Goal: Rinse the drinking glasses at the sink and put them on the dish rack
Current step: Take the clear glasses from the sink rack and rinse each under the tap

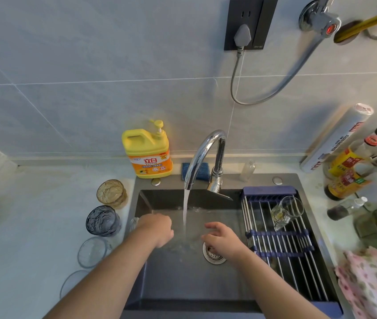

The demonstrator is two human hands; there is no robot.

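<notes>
The dark sink [178, 282] fills the middle bottom of the frame, set in a pale counter [33, 215] under a grey tiled wall. A dish rack [283, 246] lies over its right side, with one clear glass [286, 211] tipped over on it. Water [185, 210] runs from the tap [206, 153]. The left hand [158, 229] is curled round a see-through glass [134, 223] at the sink's left edge. The right hand [223, 240] is loose, fingers apart, beside the water. The yellow soap bottle [147, 155] says "立白". Four more glasses [103, 221] wait lower left.
</notes>
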